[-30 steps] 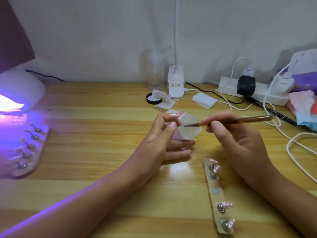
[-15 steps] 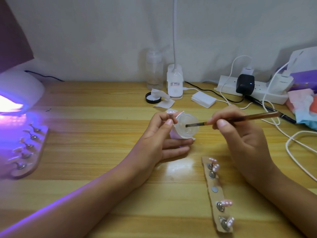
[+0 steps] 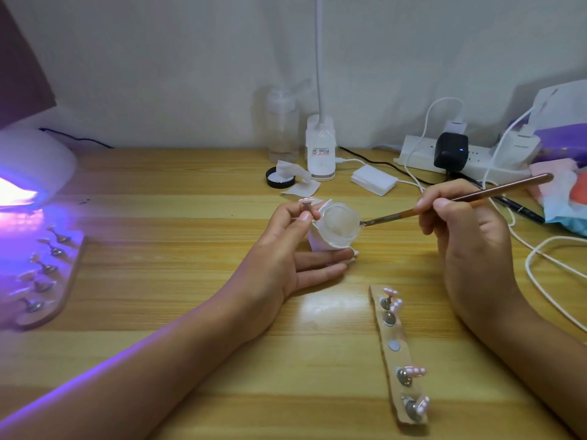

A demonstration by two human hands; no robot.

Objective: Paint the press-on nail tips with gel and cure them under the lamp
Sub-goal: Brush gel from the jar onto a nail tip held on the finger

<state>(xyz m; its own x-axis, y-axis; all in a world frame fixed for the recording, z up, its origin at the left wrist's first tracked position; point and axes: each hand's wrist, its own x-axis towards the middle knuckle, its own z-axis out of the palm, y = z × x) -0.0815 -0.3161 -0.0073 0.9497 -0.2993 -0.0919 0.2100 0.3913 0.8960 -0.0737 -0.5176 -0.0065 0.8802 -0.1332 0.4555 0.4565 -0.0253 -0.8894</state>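
Note:
My left hand (image 3: pixel 286 252) pinches a small metal stand with a nail tip (image 3: pixel 306 204) between thumb and forefinger, and its lower fingers lie under a tilted white gel jar (image 3: pixel 338 228). My right hand (image 3: pixel 463 230) grips a brown brush (image 3: pixel 460 198); its bristle end touches the jar's right rim. In front of my right wrist lies a wooden strip (image 3: pixel 398 354) with several pink nail tips on metal stands. A second strip of tips (image 3: pixel 43 274) lies at the left, in the purple light of the white curing lamp (image 3: pixel 31 173).
At the back of the wooden desk stand a clear bottle (image 3: pixel 282 128), a white desk-lamp base (image 3: pixel 320 150), a black lid with wipes (image 3: pixel 281 177) and a small white box (image 3: pixel 373 179). A power strip (image 3: pixel 460 157) with white cables and a pile of packets fill the right side.
The brush tip has come out of the jar's middle and now sits at its right rim; my right hand moved right and slightly up. My left hand keeps its hold.

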